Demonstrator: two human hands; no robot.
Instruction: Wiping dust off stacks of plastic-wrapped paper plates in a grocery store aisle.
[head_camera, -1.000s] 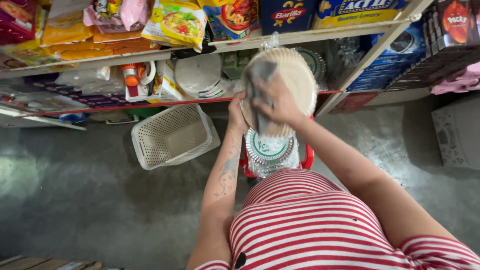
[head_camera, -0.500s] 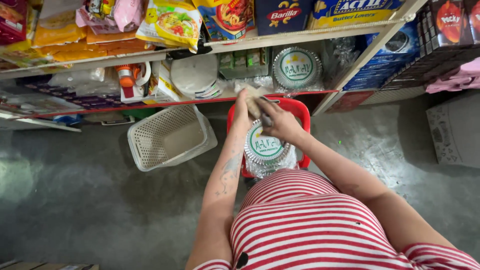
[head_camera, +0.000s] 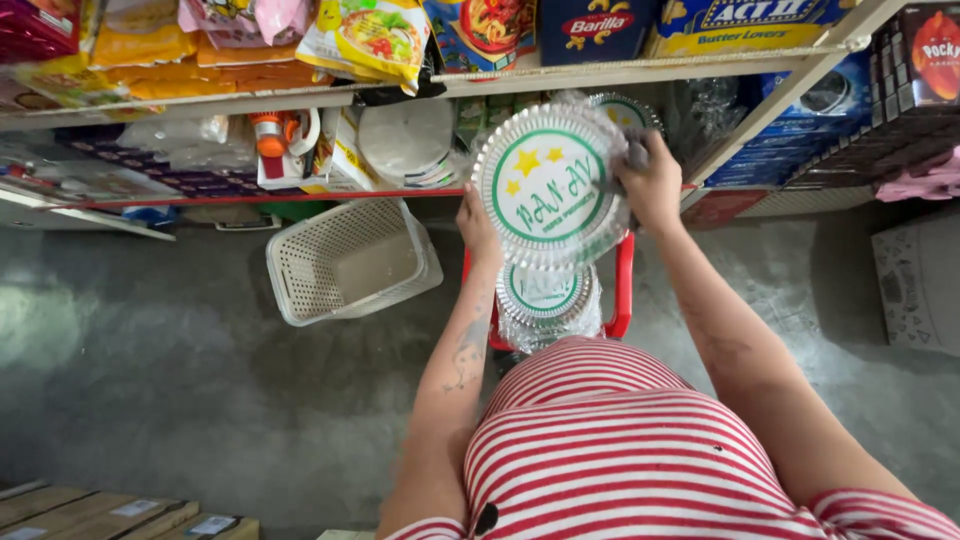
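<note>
L hand (head_camera: 478, 225) + R hand (head_camera: 652, 185): fingers curled tight on rim of wrapped paper plate pack (head_camera: 550, 185), round, silver edge, green ring, held up before shelf (head_camera: 300, 97), above red basket (head_camera: 622, 290).

Soft even daylight, wide-angle bending at the edges, faint sheen on the floor (head_camera: 150, 400).

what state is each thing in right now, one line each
wrapped plate pack: raised, face toward the camera, held at both edges
left hand: grips pack's left edge
right hand: grips pack's right edge
second plate pack: lying in red basket
white basket: on floor, tilted
</note>
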